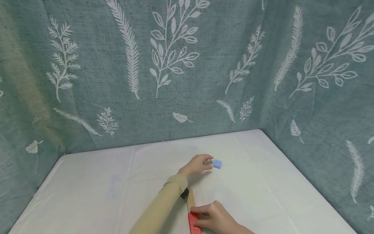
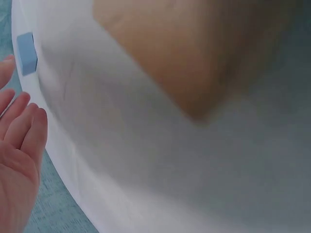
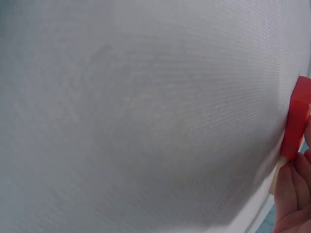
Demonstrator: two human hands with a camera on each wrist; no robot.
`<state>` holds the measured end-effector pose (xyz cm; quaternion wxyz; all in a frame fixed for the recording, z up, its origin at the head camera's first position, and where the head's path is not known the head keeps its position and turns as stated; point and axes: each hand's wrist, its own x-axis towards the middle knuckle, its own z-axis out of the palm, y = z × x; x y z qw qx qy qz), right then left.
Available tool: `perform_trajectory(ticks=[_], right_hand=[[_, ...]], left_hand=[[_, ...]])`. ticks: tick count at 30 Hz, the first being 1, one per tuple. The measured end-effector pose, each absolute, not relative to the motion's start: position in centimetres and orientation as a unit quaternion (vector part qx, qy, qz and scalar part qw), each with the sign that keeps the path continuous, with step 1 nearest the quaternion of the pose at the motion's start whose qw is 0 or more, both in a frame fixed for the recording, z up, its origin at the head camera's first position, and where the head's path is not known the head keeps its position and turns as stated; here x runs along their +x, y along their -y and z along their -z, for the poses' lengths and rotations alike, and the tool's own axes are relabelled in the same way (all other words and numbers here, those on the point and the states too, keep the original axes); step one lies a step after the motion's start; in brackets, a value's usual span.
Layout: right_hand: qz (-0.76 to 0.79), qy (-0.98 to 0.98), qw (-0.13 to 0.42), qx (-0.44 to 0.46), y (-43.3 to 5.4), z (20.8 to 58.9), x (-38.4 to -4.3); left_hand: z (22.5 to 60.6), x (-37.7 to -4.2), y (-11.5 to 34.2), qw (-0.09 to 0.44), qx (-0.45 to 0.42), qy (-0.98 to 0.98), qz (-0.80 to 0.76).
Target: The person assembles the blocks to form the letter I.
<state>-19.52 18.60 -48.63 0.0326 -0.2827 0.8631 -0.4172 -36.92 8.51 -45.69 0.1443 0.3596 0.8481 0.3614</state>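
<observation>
My left hand [image 1: 197, 164] reaches over the white table with thumb and fingers apart, close to a small light blue block [image 1: 217, 164]. A narrow gap separates the fingertips from the block; in the left wrist view the blue block [image 2: 27, 53] lies just beyond the fingers. Nearer the front, my right hand [image 1: 217, 217] grips a long red block [image 1: 193, 221] by its sides, near its far end. Against that end lies a tan wooden block [image 1: 190, 201], partly hidden by the left arm. In the right wrist view, fingers lie along the red block [image 3: 297, 119].
The white-covered table [image 1: 96, 188] ends at a green leaf-patterned curtain [image 1: 117, 78] behind and at the sides. A small black device [image 1: 184, 194] sits under the left wrist, beside the wooden block. A blurred tan shape [image 2: 165, 53] fills the top of the left wrist view.
</observation>
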Motion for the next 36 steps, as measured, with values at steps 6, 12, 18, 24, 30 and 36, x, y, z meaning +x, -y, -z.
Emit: perform_trajectory(ticks=[6,12,18,24,30,36], right_hand=[[0.412,-0.862,0.009,-0.295,-18.5,48.6,-19.4],[0.395,-0.862,-0.029,-0.316,-18.2,48.7,-19.6],[0.395,-0.859,-0.037,-0.323,-17.8,49.0,-19.7],[0.394,-0.86,-0.028,-0.322,-17.6,49.1,-19.6],[0.388,-0.868,-0.026,-0.309,-18.1,48.8,-19.4],[0.401,-0.872,0.008,-0.28,-18.2,48.5,-19.3]], left_hand=[[45.9,-36.6,-9.6,0.124,0.376,-0.858,-0.327],[45.7,-36.1,-10.4,0.114,0.372,-0.869,-0.306],[45.9,-35.9,-10.7,0.067,0.349,-0.885,-0.301],[46.5,-36.2,-9.8,0.052,0.342,-0.882,-0.32],[45.6,-36.3,-8.2,0.093,0.328,-0.862,-0.374],[44.9,-36.5,-5.9,0.108,0.307,-0.849,-0.416]])
